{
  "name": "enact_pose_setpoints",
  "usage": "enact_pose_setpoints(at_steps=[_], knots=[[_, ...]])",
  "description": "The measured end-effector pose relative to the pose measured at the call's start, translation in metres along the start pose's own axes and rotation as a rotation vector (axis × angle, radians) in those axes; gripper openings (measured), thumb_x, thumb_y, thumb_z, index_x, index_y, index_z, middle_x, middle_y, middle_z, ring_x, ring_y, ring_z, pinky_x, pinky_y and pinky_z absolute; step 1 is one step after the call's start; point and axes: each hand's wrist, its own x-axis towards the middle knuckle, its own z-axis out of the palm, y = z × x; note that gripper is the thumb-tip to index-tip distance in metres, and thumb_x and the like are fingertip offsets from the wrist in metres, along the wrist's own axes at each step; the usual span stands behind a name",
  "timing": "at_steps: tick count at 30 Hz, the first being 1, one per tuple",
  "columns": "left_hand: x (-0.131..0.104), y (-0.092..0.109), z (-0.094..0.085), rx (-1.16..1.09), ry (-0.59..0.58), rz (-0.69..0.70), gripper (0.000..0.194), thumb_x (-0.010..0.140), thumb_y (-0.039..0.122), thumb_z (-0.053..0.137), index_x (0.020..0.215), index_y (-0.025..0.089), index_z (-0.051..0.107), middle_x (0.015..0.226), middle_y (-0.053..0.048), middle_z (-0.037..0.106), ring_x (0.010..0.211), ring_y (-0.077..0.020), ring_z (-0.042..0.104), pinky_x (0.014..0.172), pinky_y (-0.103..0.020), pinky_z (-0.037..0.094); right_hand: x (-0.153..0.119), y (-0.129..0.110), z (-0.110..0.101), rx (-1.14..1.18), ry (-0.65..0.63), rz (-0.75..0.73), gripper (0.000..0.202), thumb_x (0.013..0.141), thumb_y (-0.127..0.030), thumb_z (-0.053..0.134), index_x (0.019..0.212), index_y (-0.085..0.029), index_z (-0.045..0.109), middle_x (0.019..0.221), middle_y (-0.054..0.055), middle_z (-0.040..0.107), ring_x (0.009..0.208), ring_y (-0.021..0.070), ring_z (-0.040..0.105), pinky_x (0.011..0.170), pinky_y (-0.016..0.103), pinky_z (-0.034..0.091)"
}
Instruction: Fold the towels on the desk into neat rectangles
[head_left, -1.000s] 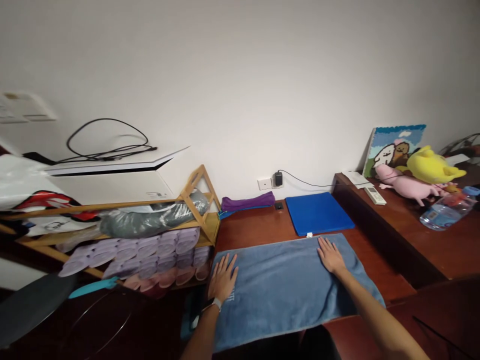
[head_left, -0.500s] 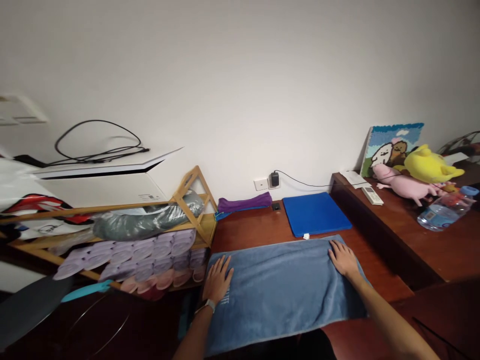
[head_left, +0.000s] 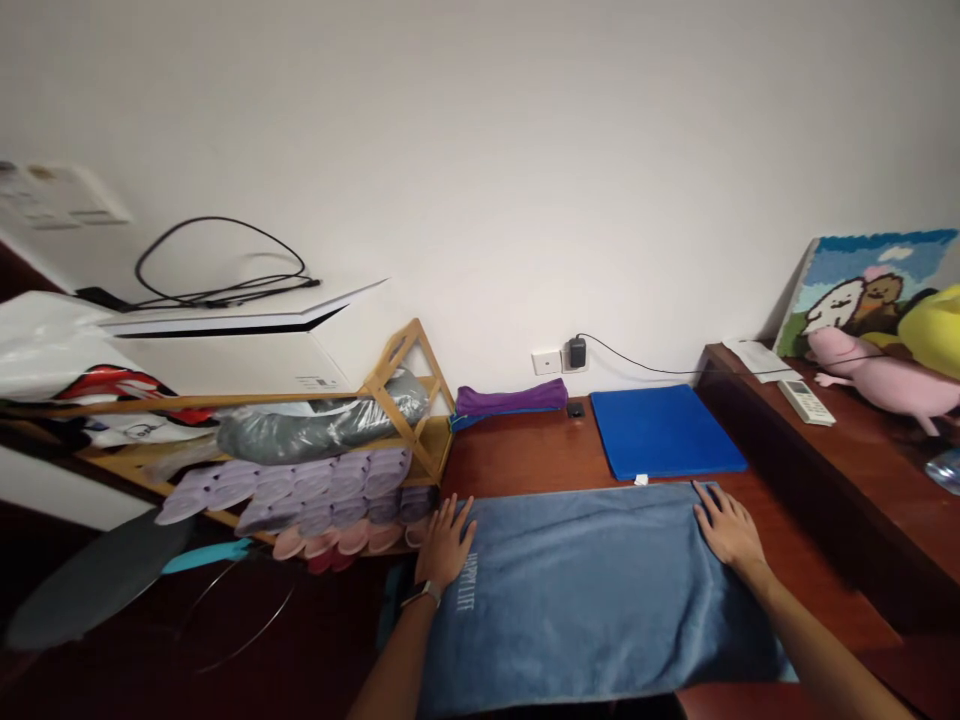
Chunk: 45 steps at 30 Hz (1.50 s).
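Observation:
A blue-grey towel (head_left: 585,590) with pale lettering near its left edge is spread over the reddish-brown desk (head_left: 525,455), with wrinkles towards its right side. My left hand (head_left: 448,543) rests flat on the towel's upper left corner, fingers apart, a watch on its wrist. On the upper right corner lies my right hand (head_left: 727,525), palm down with its fingers spread. Just behind the towel is a folded bright blue cloth (head_left: 667,430) with a small white tag. A folded purple cloth (head_left: 511,399) sits at the wall.
A wooden rack (head_left: 420,440) at left holds lilac and pink slippers (head_left: 330,478) and a white box (head_left: 247,365). On the raised right surface are a remote (head_left: 806,401), a pink plush toy (head_left: 877,375) and a picture (head_left: 862,290). A charger (head_left: 577,352) is plugged into the wall.
The view has shifted, so the desk things sit further right in it. Both hands stay on the towel's upper corners, and the towel's top edge looks straighter.

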Motion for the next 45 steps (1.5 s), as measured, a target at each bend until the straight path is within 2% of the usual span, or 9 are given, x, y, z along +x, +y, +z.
enact_pose_setpoints(at_steps=[7,15,21,26,33,36,40,43,45], knots=[[-0.006,0.009,-0.004,-0.03,0.029,-0.085,0.055,0.105,0.045,0.041,0.157,0.028,0.049,0.167,-0.012,0.041,0.156,-0.0355,0.033,0.122,-0.058,0.035,-0.004,-0.005,0.0,-0.005,-0.073,0.043,0.074,0.103,-0.054,0.013,0.165,-0.019,0.033,0.172,0.009,0.03,0.159,0.0286,0.026,0.127,0.053,0.023],[-0.003,0.006,0.002,-0.045,0.031,-0.098,0.056,0.105,0.047,0.041,0.158,0.031,0.047,0.167,-0.009,0.042,0.156,-0.0343,0.033,0.123,-0.059,0.033,-0.002,-0.005,0.003,0.016,-0.082,0.07,0.073,0.102,-0.055,0.017,0.167,-0.022,0.028,0.173,0.009,0.028,0.158,0.0301,0.027,0.127,0.055,0.022],[-0.005,-0.011,0.002,-0.06,-0.076,-0.056,0.059,0.105,0.052,0.039,0.159,0.029,0.045,0.169,-0.011,0.04,0.155,-0.0325,0.036,0.123,-0.057,0.034,0.0,-0.005,0.01,0.039,-0.111,0.078,0.077,0.101,-0.053,0.014,0.166,-0.015,0.027,0.172,0.014,0.03,0.158,0.0333,0.028,0.126,0.059,0.024],[-0.013,-0.018,0.004,-0.055,-0.019,-0.014,0.058,0.107,0.051,0.037,0.161,0.031,0.04,0.169,-0.01,0.038,0.156,-0.0301,0.034,0.124,-0.055,0.032,0.001,-0.004,0.015,0.049,-0.101,0.087,0.081,0.099,-0.055,0.014,0.167,-0.012,0.024,0.173,0.013,0.027,0.159,0.0318,0.025,0.127,0.057,0.022],[-0.01,-0.006,-0.009,-0.09,-0.061,-0.086,0.053,0.109,0.044,0.03,0.158,0.031,0.046,0.166,-0.009,0.044,0.154,-0.027,0.039,0.122,-0.053,0.035,0.004,-0.006,0.015,0.113,-0.087,0.131,0.081,0.097,-0.052,0.013,0.165,-0.011,0.029,0.171,0.013,0.03,0.158,0.0354,0.028,0.126,0.061,0.023],[-0.014,-0.007,-0.019,-0.113,-0.019,-0.045,0.053,0.109,0.043,0.029,0.156,0.028,0.049,0.165,-0.009,0.046,0.154,-0.0253,0.04,0.125,-0.052,0.033,0.006,-0.003,0.01,0.151,-0.107,0.131,0.08,0.097,-0.053,0.015,0.164,-0.013,0.033,0.17,0.013,0.034,0.157,0.0354,0.029,0.125,0.062,0.026],[-0.028,-0.014,-0.034,-0.205,-0.044,0.115,0.049,0.108,0.046,0.036,0.151,0.029,0.054,0.165,-0.006,0.047,0.154,-0.0233,0.039,0.127,-0.051,0.031,0.001,0.01,-0.006,0.189,-0.049,-0.04,0.074,0.099,-0.058,0.021,0.16,-0.021,0.043,0.169,0.008,0.039,0.158,0.0321,0.03,0.127,0.058,0.025],[-0.037,-0.021,-0.039,-0.3,-0.147,0.164,0.045,0.106,0.049,0.044,0.143,0.03,0.062,0.159,-0.005,0.054,0.148,-0.0223,0.048,0.124,-0.047,0.039,-0.01,0.024,-0.013,0.247,-0.066,-0.209,0.068,0.099,-0.062,0.028,0.149,-0.026,0.058,0.16,0.008,0.051,0.149,0.0304,0.046,0.124,0.052,0.036],[-0.04,-0.024,-0.037,-0.34,-0.153,0.135,0.041,0.105,0.049,0.045,0.133,0.029,0.067,0.156,-0.006,0.057,0.145,-0.0226,0.051,0.123,-0.046,0.041,-0.017,0.03,-0.012,0.291,-0.069,-0.223,0.065,0.099,-0.062,0.03,0.142,-0.025,0.063,0.155,0.009,0.057,0.142,0.0297,0.053,0.122,0.049,0.041]])
